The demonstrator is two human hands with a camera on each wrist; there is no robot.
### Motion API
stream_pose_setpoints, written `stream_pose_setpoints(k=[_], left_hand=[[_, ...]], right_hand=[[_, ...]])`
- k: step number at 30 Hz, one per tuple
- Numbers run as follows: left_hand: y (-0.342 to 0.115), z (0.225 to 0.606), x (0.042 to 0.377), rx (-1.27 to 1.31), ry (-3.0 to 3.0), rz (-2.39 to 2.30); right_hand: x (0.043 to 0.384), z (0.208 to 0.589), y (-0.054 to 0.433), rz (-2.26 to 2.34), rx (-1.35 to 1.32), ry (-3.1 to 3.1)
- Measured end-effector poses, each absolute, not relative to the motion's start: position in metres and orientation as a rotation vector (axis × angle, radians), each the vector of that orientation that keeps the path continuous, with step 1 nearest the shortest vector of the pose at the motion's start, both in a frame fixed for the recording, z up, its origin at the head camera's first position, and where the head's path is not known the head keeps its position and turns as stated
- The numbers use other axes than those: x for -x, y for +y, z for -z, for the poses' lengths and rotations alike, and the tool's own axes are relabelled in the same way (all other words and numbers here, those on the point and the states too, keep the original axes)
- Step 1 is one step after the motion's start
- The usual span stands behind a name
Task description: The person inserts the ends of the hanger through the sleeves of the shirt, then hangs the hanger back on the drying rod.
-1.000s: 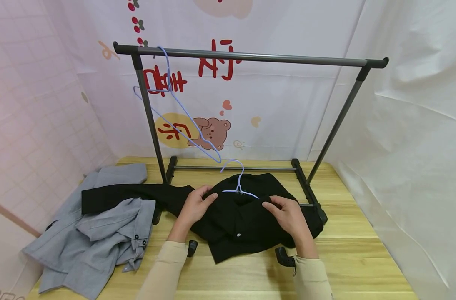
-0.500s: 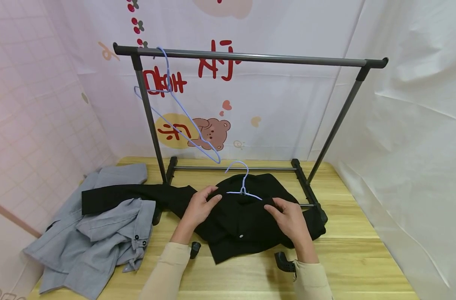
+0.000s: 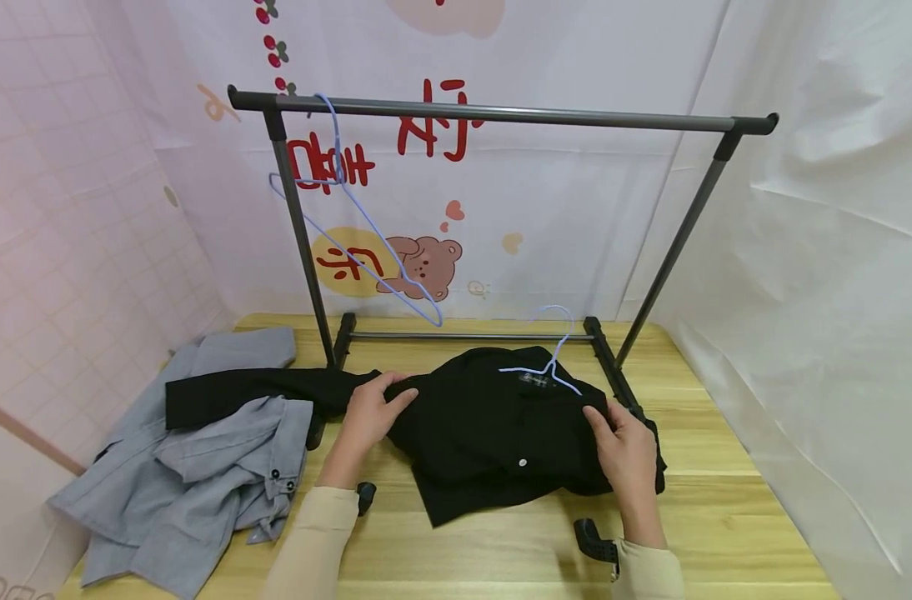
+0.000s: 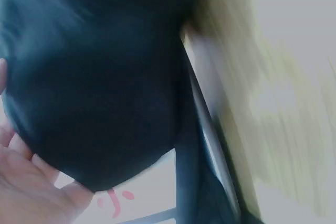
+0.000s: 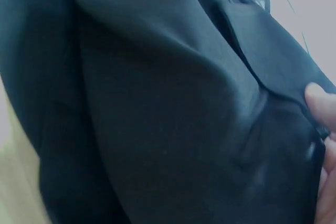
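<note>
A black button shirt (image 3: 463, 433) lies spread on the table, with a white button on its front and one sleeve stretched to the left. At its left shoulder my left hand (image 3: 369, 417) pinches the cloth; in the left wrist view the fingers of the left hand (image 4: 31, 182) show at the fabric's edge. My right hand (image 3: 627, 446) grips the right shoulder, thumb in front. The right wrist view shows that thumb (image 5: 319, 100) on the black cloth. A light-blue wire hanger (image 3: 552, 367) rises from the neckline, its lower part hidden inside the shirt.
Behind the shirt stands a dark clothes rack (image 3: 501, 115), its feet on the wooden table (image 3: 726, 517). A second blue hanger (image 3: 373, 225) hangs at the rail's left end. A grey denim garment (image 3: 201, 492) lies crumpled on the left, partly under the black sleeve.
The hanger and neckline have shifted right. My right hand has moved right with its part of the shirt, while my left hand has moved left along the shoulder, widening the space between them.
</note>
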State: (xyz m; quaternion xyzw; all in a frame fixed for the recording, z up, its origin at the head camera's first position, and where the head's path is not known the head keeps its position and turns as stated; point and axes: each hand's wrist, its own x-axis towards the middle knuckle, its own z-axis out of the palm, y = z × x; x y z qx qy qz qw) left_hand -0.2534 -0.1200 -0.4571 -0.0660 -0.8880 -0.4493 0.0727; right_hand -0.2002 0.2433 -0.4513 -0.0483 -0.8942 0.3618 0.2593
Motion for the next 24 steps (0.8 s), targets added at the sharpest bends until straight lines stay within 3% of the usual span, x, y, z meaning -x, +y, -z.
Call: stream_pose_setpoints(k=[12, 24], left_hand=[[-0.146, 0.464, 0.246, 0.054, -2.718, 1.215], [-0.169, 0.463, 0.258, 0.108, -2.791, 0.787]], right_hand=[[0.201, 0.454, 0.254, -1.226, 0.448, -2.216], [0.199, 0.451, 0.265, -1.291, 0.699, -2.090]])
